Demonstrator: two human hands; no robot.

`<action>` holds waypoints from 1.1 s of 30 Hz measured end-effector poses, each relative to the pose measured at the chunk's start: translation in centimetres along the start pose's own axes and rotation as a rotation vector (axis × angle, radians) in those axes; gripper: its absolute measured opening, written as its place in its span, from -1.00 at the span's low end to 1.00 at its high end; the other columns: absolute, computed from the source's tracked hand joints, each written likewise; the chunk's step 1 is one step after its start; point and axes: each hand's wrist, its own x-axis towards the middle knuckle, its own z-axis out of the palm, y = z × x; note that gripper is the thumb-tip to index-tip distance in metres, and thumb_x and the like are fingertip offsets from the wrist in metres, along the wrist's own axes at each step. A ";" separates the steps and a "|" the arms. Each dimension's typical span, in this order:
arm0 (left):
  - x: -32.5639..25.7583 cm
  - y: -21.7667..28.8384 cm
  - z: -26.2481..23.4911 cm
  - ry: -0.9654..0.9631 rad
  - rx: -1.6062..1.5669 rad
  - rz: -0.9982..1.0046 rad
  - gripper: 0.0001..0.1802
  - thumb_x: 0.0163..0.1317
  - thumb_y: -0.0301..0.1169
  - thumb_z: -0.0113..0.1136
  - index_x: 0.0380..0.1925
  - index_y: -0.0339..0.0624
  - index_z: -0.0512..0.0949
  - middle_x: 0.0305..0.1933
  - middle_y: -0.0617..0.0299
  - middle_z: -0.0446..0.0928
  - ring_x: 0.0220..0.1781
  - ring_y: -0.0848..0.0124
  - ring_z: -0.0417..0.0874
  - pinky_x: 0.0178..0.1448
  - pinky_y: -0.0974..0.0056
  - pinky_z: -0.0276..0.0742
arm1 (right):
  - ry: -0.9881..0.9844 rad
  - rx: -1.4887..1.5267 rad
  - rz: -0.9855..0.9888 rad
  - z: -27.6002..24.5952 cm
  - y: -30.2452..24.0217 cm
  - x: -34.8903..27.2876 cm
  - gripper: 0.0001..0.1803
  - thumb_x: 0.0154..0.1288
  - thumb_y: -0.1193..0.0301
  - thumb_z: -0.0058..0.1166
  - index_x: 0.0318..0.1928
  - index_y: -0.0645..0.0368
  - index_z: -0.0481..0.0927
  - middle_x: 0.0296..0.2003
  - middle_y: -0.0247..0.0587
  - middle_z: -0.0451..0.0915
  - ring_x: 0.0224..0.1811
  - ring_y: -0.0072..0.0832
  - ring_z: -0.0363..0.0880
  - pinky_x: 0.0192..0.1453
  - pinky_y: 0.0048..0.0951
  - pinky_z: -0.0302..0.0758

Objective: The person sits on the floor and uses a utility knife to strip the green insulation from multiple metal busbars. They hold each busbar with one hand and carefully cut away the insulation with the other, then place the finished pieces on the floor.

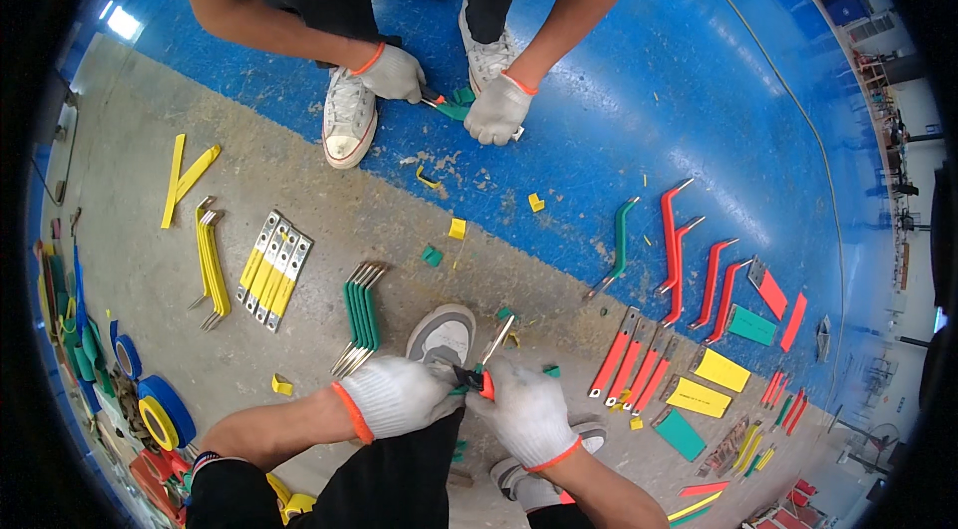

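My left hand point(399, 394), in a white knit glove with an orange cuff, is closed on a metal bar point(496, 339). The bar's bare silver end points away from me, and a bit of green shows by the fingers. My right hand point(529, 414), gloved alike, is closed around a red-and-black utility knife point(486, 385). The knife's black front meets the bar close to my left fingers; its blade is hidden. Both hands are low over my grey-and-white shoe point(442, 332). Beyond the shoe, to the left, lie several bent green-sleeved bars point(362, 309).
Opposite me, a person's gloved hands point(499, 111) hold a knife and a green-covered piece. Yellow-sleeved bars point(274, 272) lie left; red-sleeved bars point(671, 250), red flat bars point(629, 359) and yellow plates point(720, 369) lie right. Tape rolls point(160, 419) sit at the left edge.
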 end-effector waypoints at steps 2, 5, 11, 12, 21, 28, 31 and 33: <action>0.1 0.2 -0.1 0.020 0.015 -0.041 -0.62 0.45 -0.08 0.14 -0.25 -0.22 0.62 -0.48 -0.07 0.64 -0.48 -0.08 0.70 -0.42 -0.10 0.62 | -0.007 -0.041 0.040 -0.2 -0.1 0.2 -0.64 0.17 0.24 0.36 -0.11 0.18 0.62 -0.44 0.06 0.65 -0.36 -0.01 0.71 -0.31 -0.07 0.60; 0.2 0.0 0.4 0.135 0.014 -0.034 -0.59 0.43 -0.05 0.20 -0.36 -0.19 0.64 -0.49 -0.04 0.61 -0.45 -0.04 0.71 -0.37 -0.06 0.64 | 0.087 -0.056 0.022 -0.7 -0.6 0.9 -0.64 0.16 0.23 0.38 -0.15 0.17 0.61 -0.42 0.06 0.65 -0.37 0.01 0.69 -0.30 -0.06 0.59; -1.5 0.2 -2.3 0.257 -0.039 0.157 -0.70 0.37 -0.16 0.33 -0.36 -0.16 0.59 -0.55 0.06 0.53 -0.53 0.03 0.65 -0.44 -0.03 0.55 | 0.324 -0.105 0.096 -3.1 4.1 1.2 -0.70 0.10 0.39 0.41 -0.23 0.23 0.59 -0.40 0.05 0.62 -0.33 0.02 0.68 -0.27 -0.06 0.58; -1.8 0.3 -2.9 0.250 -0.077 0.178 -0.71 0.37 -0.18 0.35 -0.35 -0.16 0.59 -0.55 0.07 0.51 -0.53 0.03 0.64 -0.45 -0.03 0.54 | 0.338 -0.108 0.121 -4.3 4.9 0.7 -0.76 0.11 0.46 0.39 -0.24 0.24 0.60 -0.36 0.07 0.65 -0.33 -0.01 0.70 -0.27 -0.12 0.60; -1.2 -0.1 -2.6 0.281 -0.167 0.195 -0.70 0.38 -0.17 0.35 -0.27 -0.18 0.60 -0.55 -0.01 0.54 -0.53 -0.02 0.64 -0.48 0.03 0.56 | 0.332 0.289 -0.174 -4.6 0.0 0.4 -0.64 0.09 0.27 0.57 -0.26 0.16 0.64 -0.40 -0.14 0.66 -0.44 -0.23 0.70 -0.34 -0.28 0.61; -1.4 0.8 -2.7 0.285 -0.186 0.187 -0.73 0.32 -0.26 0.40 -0.17 -0.23 0.61 -0.54 -0.03 0.56 -0.50 -0.04 0.66 -0.43 -0.03 0.55 | 0.127 0.228 -0.212 -4.6 -0.1 1.2 -0.63 0.11 0.31 0.55 -0.24 0.20 0.61 -0.39 -0.11 0.63 -0.42 -0.20 0.68 -0.33 -0.24 0.57; -1.2 0.5 -2.3 0.278 -0.202 0.208 -0.72 0.37 -0.21 0.35 -0.22 -0.20 0.59 -0.47 -0.02 0.58 -0.49 -0.03 0.67 -0.43 0.01 0.57 | 0.113 0.189 -0.339 -4.4 1.1 1.2 -0.65 0.08 0.35 0.52 -0.21 0.18 0.61 -0.37 -0.13 0.63 -0.39 -0.19 0.69 -0.33 -0.21 0.56; -1.0 0.2 -1.8 0.277 -0.200 0.211 -0.71 0.40 -0.17 0.32 -0.24 -0.18 0.58 -0.42 -0.01 0.59 -0.47 -0.03 0.67 -0.43 0.03 0.59 | 0.123 0.093 -0.405 -4.4 1.3 1.2 -0.64 0.03 0.35 0.50 -0.19 0.15 0.61 -0.37 -0.14 0.62 -0.38 -0.19 0.69 -0.34 -0.19 0.56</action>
